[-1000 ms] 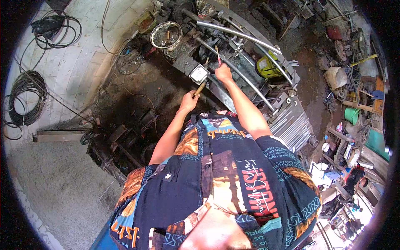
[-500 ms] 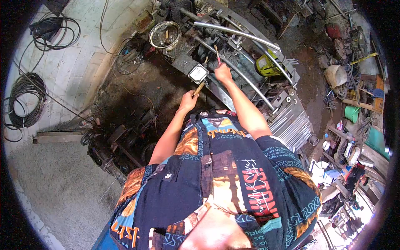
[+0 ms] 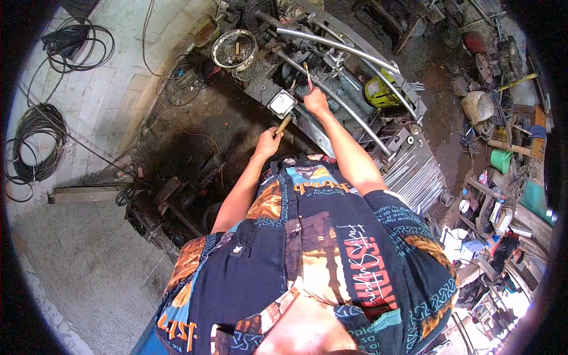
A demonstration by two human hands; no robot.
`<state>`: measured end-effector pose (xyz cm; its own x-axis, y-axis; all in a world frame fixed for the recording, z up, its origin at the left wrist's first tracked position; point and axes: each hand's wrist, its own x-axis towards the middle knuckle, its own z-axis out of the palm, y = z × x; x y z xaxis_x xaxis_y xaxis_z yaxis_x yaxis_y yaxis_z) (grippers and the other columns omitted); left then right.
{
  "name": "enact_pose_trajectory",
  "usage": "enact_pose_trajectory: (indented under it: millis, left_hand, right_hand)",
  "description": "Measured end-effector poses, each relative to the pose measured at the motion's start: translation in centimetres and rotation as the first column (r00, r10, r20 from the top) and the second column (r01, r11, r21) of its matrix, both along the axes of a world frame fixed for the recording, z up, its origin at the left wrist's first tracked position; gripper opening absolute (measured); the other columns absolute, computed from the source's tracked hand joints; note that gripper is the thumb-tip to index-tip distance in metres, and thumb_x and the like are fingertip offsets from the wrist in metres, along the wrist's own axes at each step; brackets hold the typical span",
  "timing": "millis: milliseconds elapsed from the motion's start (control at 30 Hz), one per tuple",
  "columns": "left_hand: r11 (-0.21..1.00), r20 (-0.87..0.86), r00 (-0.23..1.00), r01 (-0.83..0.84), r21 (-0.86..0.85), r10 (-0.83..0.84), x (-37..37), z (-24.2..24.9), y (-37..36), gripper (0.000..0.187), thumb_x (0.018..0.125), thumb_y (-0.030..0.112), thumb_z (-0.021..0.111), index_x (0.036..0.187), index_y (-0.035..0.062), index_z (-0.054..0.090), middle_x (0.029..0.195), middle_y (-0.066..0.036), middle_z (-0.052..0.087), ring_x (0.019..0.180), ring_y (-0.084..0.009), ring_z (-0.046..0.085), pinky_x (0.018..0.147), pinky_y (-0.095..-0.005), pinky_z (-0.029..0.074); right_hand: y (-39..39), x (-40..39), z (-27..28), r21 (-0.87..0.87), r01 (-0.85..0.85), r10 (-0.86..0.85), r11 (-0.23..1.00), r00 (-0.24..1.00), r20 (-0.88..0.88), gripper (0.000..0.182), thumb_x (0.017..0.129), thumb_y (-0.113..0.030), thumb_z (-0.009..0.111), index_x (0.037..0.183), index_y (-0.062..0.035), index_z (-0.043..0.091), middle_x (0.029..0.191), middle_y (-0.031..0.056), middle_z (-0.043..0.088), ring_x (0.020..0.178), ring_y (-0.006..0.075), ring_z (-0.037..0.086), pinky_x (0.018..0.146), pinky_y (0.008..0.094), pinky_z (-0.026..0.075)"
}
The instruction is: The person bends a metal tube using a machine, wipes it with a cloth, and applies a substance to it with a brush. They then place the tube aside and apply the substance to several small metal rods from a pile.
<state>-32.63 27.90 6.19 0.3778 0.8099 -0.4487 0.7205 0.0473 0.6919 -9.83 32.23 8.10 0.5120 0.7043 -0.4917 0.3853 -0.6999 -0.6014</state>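
Grips a wooden handle (image 3: 284, 125) in the left hand (image 3: 269, 144), with fingers curled closed around it, just beside the near corner of a pale square panel (image 3: 282, 104) with a dark rim, on a greasy machine (image 3: 260, 89). Cannot make out any marks on that panel, too small to read. Holds a slim tool (image 3: 309, 83) in the right hand (image 3: 316, 100), with a narrow, closed grip on the red part and a pale tip pointing away from the body, near a long metal tube (image 3: 349, 113).

Wears a dark printed shirt (image 3: 331, 231), reading "iSTON" in big red letters under white cursive script, plus "sky of" in small print near the top edge. Loses more orange lettering in the folds.

Has a round pan (image 3: 235, 49) on the far left part of the machine, with a small pale piece inside. Finds a yellow-green bucket (image 3: 381, 90) beyond the right hand, behind 1 more bright tube (image 3: 337, 45). Keeps many metal rods (image 3: 414, 186) side by side near the right elbow. Shows coiled cable (image 3: 36, 142) on the floor (image 3: 106, 112) at far left, and a green tub (image 3: 500, 160) amid clutter at right
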Motion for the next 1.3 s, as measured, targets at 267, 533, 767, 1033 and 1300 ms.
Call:
enact_pose_trajectory:
  millis: [267,533,767,1033,1300]
  left_hand:
    - [1.0,0.011,1.0,0.005,0.009,-0.005,0.1,0.3,0.1,0.032,0.09,0.023,0.06,0.111,-0.0001,0.063,0.092,-0.026,0.066,0.088,-0.0376,0.065,0.077,-0.0413,0.049]
    - [1.0,0.041,0.999,-0.02,0.023,0.019,0.0,-0.2,-0.1,0.031,0.09,0.023,0.059,0.111,0.0003,0.063,0.092,-0.025,0.066,0.089,-0.0377,0.065,0.078,-0.0413,0.049]
    - [0.999,0.079,0.997,-0.024,0.031,0.022,0.1,0.5,0.0,0.03,0.089,0.021,0.06,0.109,-0.0008,0.064,0.091,-0.026,0.065,0.09,-0.0385,0.065,0.078,-0.0415,0.049]
    - [0.999,0.069,0.996,-0.052,0.015,0.051,0.4,0.3,-0.5,0.035,0.09,0.021,0.059,0.116,-0.0024,0.06,0.1,-0.028,0.064,0.096,-0.0383,0.064,0.083,-0.0423,0.048]
    - [0.984,0.066,0.983,-0.175,0.018,0.173,1.8,0.6,-1.5,0.032,0.087,0.018,0.061,0.111,-0.0037,0.062,0.107,-0.028,0.063,0.105,-0.0413,0.06,0.09,-0.0431,0.047]
  right_hand:
    - [-0.3,0.0,0.7,-0.009,0.016,-0.016,1.0,1.0,-0.014,0.037,0.081,-0.018,0.054,0.11,0.0039,0.06,0.111,0.0328,0.06,0.109,0.0442,0.058,0.096,0.0487,0.045]
    - [-0.4,-0.1,1.2,-0.014,0.022,-0.022,1.0,1.0,-0.014,0.038,0.081,-0.018,0.053,0.111,0.0039,0.059,0.111,0.033,0.06,0.109,0.0443,0.057,0.096,0.0483,0.045]
    - [-0.2,-1.3,0.5,0.081,0.097,-0.095,0.992,0.995,-0.024,0.034,0.092,-0.028,0.048,0.111,-0.0034,0.06,0.108,0.0271,0.063,0.106,0.0418,0.06,0.091,0.0496,0.045]
    - [6.9,-5.9,2.6,0.227,-0.149,0.168,0.962,0.984,-0.065,0.036,0.09,-0.029,0.048,0.107,-0.0023,0.064,0.105,0.028,0.063,0.103,0.0442,0.059,0.09,0.0498,0.045]
    - [18.5,-7.0,-1.2,0.241,-0.071,0.127,0.968,0.966,-0.224,0.04,0.085,-0.033,0.06,0.109,-0.001,0.065,0.107,0.0264,0.065,0.104,0.0379,0.063,0.086,0.045,0.05]
